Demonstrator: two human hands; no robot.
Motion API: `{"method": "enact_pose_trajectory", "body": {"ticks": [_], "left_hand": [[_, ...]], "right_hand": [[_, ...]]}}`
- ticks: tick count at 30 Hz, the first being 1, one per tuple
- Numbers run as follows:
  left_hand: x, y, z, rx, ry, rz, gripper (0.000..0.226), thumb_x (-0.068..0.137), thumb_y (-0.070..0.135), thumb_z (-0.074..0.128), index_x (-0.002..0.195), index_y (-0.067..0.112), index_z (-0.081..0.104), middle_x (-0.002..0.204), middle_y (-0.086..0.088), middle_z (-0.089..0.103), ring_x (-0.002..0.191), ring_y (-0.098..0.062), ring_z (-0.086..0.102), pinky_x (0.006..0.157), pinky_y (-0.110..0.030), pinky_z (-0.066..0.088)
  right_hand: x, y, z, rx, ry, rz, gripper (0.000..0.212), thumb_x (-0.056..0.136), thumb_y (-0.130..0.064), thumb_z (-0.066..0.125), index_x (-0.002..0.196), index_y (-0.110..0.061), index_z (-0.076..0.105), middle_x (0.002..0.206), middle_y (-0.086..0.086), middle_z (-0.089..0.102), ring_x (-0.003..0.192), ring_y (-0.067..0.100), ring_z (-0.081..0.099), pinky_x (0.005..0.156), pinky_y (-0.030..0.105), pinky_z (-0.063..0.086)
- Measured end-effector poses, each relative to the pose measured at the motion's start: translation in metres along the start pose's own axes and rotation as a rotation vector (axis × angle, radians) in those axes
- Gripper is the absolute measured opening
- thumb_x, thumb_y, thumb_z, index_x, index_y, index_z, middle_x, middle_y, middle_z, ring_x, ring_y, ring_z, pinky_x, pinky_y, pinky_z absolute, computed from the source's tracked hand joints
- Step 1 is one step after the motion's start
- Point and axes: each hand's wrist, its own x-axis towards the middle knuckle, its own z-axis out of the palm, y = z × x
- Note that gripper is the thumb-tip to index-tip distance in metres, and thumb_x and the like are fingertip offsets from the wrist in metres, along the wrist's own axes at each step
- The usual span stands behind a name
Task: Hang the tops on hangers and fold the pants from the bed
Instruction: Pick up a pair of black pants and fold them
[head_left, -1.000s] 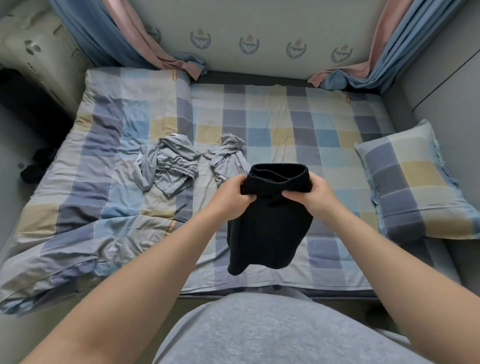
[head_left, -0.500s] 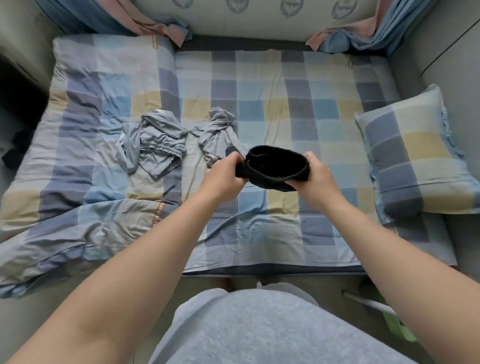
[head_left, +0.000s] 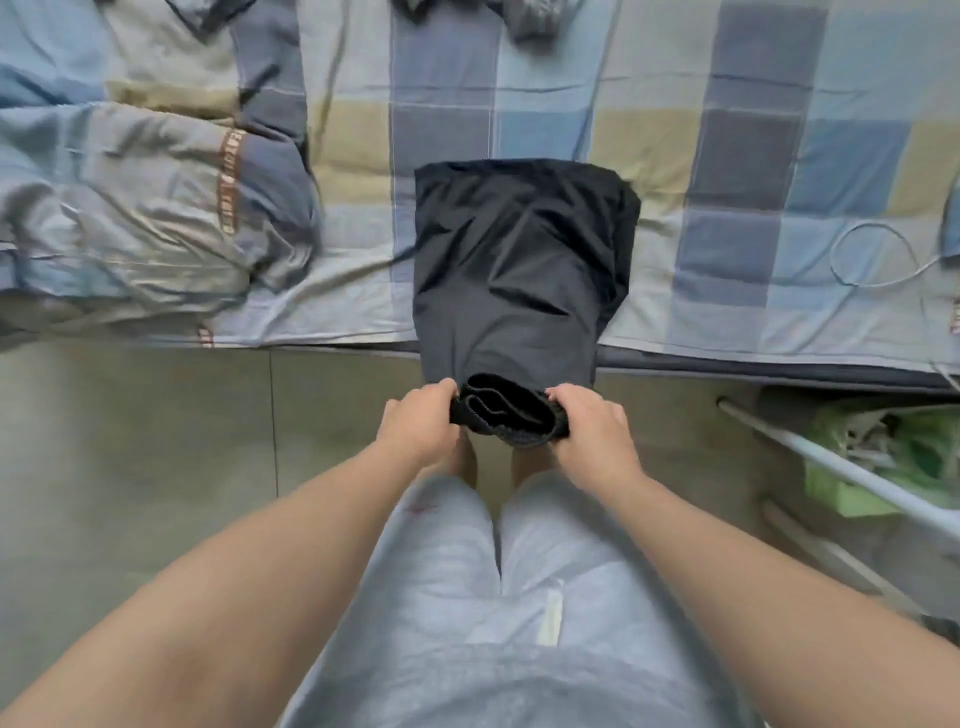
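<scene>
Black pants (head_left: 519, 260) lie spread across the near part of the checked bed (head_left: 727, 171), legs pointing away from me. Their waistband hangs off the bed's front edge. My left hand (head_left: 421, 423) grips the waistband's left end and my right hand (head_left: 589, 428) grips its right end, both just in front of the mattress edge. The band is bunched between them. A grey garment (head_left: 535, 15) shows only partly at the top edge.
A crumpled checked duvet (head_left: 150, 208) fills the bed's left side. A thin white cable (head_left: 872, 254) loops on the sheet at right. On the floor to my right stand a white rail (head_left: 831, 462) and a green bag (head_left: 893, 447). My feet stand on grey tiles.
The pants went from held bunched above the bed to spread flat on it. My hands pulled the waistband back to the bed's edge, and my view tilted down.
</scene>
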Motion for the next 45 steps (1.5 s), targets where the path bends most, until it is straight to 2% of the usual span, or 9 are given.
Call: {"method": "enact_pose_trajectory", "body": {"ticks": [3,7,16,21,26,31,37,42,45], "left_hand": [[0.010,-0.014,0.043,0.012,-0.138,-0.046,0.014,0.090,0.023,0.055,0.095,0.021,0.042,0.110,-0.003,0.063,0.108,-0.031,0.057,0.078,-0.038,0.033],[0.026,-0.022,0.058,-0.045,-0.244,-0.105,0.018,0.087,0.027,0.062,0.094,0.019,0.048,0.108,-0.006,0.065,0.101,-0.033,0.059,0.085,-0.041,0.048],[0.080,0.001,-0.018,-0.339,-0.024,-0.139,0.017,0.092,0.024,0.061,0.084,0.018,0.047,0.094,-0.006,0.060,0.091,-0.028,0.057,0.071,-0.033,0.039],[0.113,0.014,-0.054,-0.493,0.182,-0.163,0.018,0.100,0.029,0.053,0.109,0.013,0.050,0.109,-0.005,0.057,0.097,-0.025,0.053,0.076,-0.032,0.036],[0.139,0.005,-0.043,-0.570,0.295,-0.251,0.053,0.096,0.029,0.058,0.143,0.016,0.038,0.142,-0.004,0.049,0.127,-0.027,0.050,0.098,-0.037,0.043],[0.156,-0.010,-0.013,-0.595,0.370,-0.393,0.082,0.084,0.040,0.073,0.150,0.015,0.031,0.153,-0.006,0.038,0.140,-0.030,0.037,0.114,-0.045,0.034],[0.190,-0.020,0.004,-0.734,0.379,-0.429,0.120,0.066,0.060,0.082,0.156,0.015,0.017,0.159,-0.007,0.029,0.146,-0.028,0.029,0.119,-0.047,0.029],[0.202,-0.019,-0.005,-0.783,0.324,-0.406,0.094,0.067,0.059,0.082,0.137,0.016,0.037,0.138,-0.001,0.053,0.126,-0.027,0.052,0.106,-0.046,0.044],[0.197,-0.017,-0.017,-0.824,0.193,-0.365,0.085,0.072,0.052,0.083,0.139,0.015,0.046,0.133,0.003,0.057,0.118,-0.021,0.055,0.095,-0.037,0.046]], "right_hand": [[-0.007,0.019,0.036,0.019,-0.157,0.067,0.023,0.085,-0.012,0.063,0.100,-0.021,0.048,0.086,-0.003,0.062,0.096,0.032,0.058,0.079,0.035,0.032],[-0.002,0.030,0.048,0.099,-0.276,0.164,0.028,0.089,-0.026,0.068,0.102,-0.021,0.044,0.100,0.006,0.069,0.097,0.036,0.059,0.082,0.040,0.043],[0.099,0.018,-0.029,0.267,-0.136,0.132,0.023,0.088,-0.029,0.072,0.085,-0.023,0.050,0.085,-0.006,0.060,0.088,0.022,0.057,0.068,0.032,0.042],[0.167,0.009,-0.056,0.372,0.042,0.160,0.036,0.094,-0.035,0.066,0.124,-0.019,0.056,0.118,-0.004,0.060,0.109,0.018,0.057,0.092,0.035,0.048],[0.195,0.008,-0.049,0.508,0.167,0.275,0.033,0.097,-0.030,0.060,0.127,-0.020,0.054,0.120,-0.002,0.060,0.101,0.017,0.058,0.079,0.028,0.045],[0.195,0.045,-0.023,0.368,0.239,0.403,0.059,0.091,-0.040,0.062,0.143,-0.021,0.039,0.144,0.004,0.042,0.132,0.027,0.041,0.111,0.047,0.036],[0.206,0.086,-0.001,0.482,0.177,0.511,0.113,0.073,-0.061,0.076,0.158,-0.023,0.012,0.163,0.002,0.019,0.148,0.026,0.023,0.120,0.051,0.024],[0.220,0.089,-0.003,0.789,0.090,0.503,0.093,0.075,-0.046,0.084,0.146,-0.017,0.031,0.135,-0.006,0.048,0.116,0.013,0.052,0.098,0.032,0.044],[0.219,0.078,-0.009,0.847,-0.060,0.487,0.088,0.071,-0.041,0.089,0.141,-0.018,0.040,0.133,-0.006,0.056,0.115,0.015,0.058,0.095,0.033,0.048]]}}
